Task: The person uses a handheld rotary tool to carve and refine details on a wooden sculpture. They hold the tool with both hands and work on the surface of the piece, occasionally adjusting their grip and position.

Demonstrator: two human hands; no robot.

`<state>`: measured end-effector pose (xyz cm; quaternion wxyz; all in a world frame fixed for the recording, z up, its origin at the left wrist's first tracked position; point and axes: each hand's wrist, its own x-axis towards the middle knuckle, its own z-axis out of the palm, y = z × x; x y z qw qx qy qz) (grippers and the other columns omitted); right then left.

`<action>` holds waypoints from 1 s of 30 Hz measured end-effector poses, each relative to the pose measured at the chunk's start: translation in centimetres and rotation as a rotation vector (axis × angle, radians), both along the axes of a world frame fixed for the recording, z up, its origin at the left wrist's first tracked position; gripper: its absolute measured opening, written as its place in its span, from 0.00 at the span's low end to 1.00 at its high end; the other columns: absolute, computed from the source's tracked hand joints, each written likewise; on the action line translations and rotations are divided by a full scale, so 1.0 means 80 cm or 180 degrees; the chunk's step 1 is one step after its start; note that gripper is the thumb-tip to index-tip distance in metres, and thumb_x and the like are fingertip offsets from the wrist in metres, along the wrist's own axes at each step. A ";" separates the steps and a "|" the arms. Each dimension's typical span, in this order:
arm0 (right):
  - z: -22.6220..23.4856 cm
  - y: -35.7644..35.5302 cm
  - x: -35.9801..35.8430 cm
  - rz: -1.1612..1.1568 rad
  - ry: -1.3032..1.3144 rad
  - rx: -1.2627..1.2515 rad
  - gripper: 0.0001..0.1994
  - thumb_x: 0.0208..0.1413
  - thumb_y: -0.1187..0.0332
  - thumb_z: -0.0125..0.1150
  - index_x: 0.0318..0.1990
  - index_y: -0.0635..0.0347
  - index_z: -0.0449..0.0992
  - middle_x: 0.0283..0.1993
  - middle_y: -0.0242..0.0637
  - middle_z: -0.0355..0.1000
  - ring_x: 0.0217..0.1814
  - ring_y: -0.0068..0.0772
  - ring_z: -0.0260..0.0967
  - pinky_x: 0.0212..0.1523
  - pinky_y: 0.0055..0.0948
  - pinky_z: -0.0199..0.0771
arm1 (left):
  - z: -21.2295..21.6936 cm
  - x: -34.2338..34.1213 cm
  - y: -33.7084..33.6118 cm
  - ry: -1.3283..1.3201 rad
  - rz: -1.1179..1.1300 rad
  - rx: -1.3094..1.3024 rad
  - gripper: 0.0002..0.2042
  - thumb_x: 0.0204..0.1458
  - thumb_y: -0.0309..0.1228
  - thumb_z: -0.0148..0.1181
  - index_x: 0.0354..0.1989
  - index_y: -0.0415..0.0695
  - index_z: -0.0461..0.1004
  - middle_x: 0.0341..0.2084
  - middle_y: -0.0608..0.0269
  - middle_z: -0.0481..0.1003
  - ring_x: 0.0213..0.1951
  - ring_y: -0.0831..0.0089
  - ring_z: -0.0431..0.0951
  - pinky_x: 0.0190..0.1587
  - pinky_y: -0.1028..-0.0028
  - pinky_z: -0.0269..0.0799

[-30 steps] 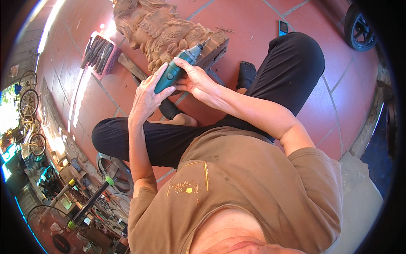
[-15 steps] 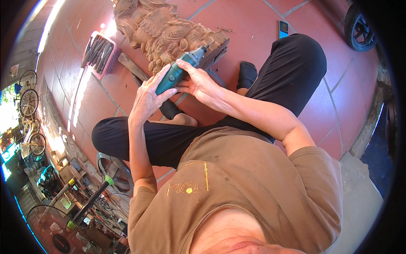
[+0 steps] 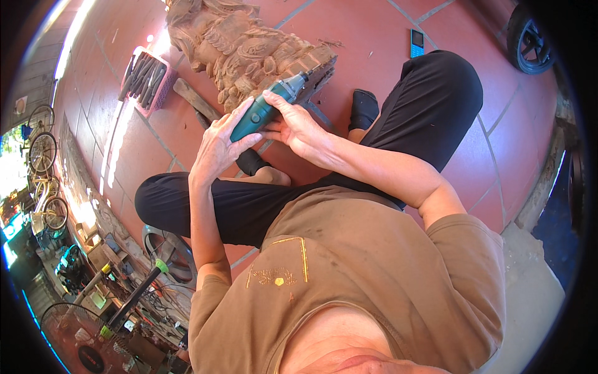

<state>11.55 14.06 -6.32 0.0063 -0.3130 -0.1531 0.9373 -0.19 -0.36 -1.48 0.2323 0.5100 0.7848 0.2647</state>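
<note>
Little is shifting since earlier: both hands, left hand and right hand, are still gripping the green rotary tool, its tip touching the wooden carving beyond the fingertips.

two hands are in view, the left hand and the right hand, both wrapped around one green rotary tool. one carved wooden sculpture stands on the far side. one pink tray of chisels lies far left; the chisels in it are too crowded to count. one wooden mallet lies just beside it. one phone lies far right, and one wheel shows at the far right rim. two bicycles stand at the left edge.
</note>
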 end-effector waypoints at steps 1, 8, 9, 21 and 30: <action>0.000 -0.001 0.000 -0.0013 0.0017 0.0004 0.22 0.56 0.53 0.64 0.50 0.61 0.70 0.49 0.41 0.73 0.52 0.40 0.72 0.58 0.49 0.70 | -0.001 0.000 0.000 0.0008 -0.0005 0.0012 0.34 0.49 0.43 0.66 0.66 0.52 0.62 0.50 0.50 0.74 0.46 0.50 0.75 0.51 0.60 0.70; 0.001 0.001 -0.002 -0.0020 -0.0003 -0.0008 0.22 0.57 0.53 0.64 0.49 0.61 0.70 0.48 0.41 0.73 0.51 0.38 0.73 0.57 0.48 0.71 | 0.002 0.001 0.001 0.0030 0.0093 -0.0088 0.34 0.49 0.43 0.67 0.66 0.54 0.62 0.50 0.50 0.75 0.46 0.50 0.75 0.51 0.60 0.70; 0.002 0.001 -0.002 -0.0019 -0.0012 -0.0013 0.22 0.56 0.53 0.64 0.49 0.61 0.71 0.48 0.41 0.73 0.51 0.38 0.73 0.57 0.48 0.72 | 0.002 0.001 0.001 0.0037 0.0096 -0.0068 0.34 0.49 0.42 0.67 0.66 0.54 0.63 0.50 0.50 0.75 0.46 0.50 0.75 0.51 0.60 0.70; 0.003 0.001 -0.007 -0.0022 0.0002 -0.0008 0.21 0.56 0.54 0.64 0.48 0.61 0.72 0.48 0.42 0.73 0.51 0.42 0.72 0.56 0.49 0.71 | 0.006 0.004 0.004 0.0039 0.0177 -0.0004 0.34 0.48 0.42 0.68 0.65 0.53 0.64 0.45 0.48 0.76 0.45 0.50 0.76 0.49 0.61 0.71; -0.004 0.003 -0.018 0.0017 -0.0009 0.0096 0.21 0.57 0.53 0.64 0.47 0.61 0.72 0.47 0.40 0.73 0.49 0.41 0.73 0.55 0.48 0.72 | 0.010 0.008 0.006 0.0061 0.0281 0.0054 0.33 0.49 0.40 0.67 0.65 0.51 0.64 0.44 0.47 0.76 0.44 0.51 0.78 0.47 0.61 0.72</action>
